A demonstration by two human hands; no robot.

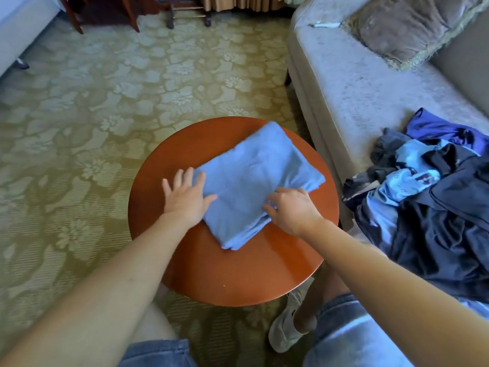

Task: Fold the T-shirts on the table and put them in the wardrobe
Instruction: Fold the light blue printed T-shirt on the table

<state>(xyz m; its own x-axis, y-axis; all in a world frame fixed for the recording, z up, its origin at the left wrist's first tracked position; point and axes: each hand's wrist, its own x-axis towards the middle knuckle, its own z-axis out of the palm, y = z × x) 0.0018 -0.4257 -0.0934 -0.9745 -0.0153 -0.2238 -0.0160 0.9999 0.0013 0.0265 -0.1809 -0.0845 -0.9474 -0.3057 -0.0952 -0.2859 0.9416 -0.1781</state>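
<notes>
A light blue T-shirt (254,178) lies folded into a thick rectangle on the round reddish-brown wooden table (227,271). My left hand (185,197) rests flat with spread fingers on the shirt's left edge, partly on the tabletop. At the shirt's near right edge my right hand (291,207) has its fingers curled around the folded layers and pinches them. The wardrobe is not in view.
A heap of unfolded dark blue and light blue clothes (428,205) lies on the grey sofa (352,91) to the right, with a brown cushion (407,27) behind. Patterned green carpet (105,107) surrounds the table. Wooden furniture legs (76,19) stand at the far left.
</notes>
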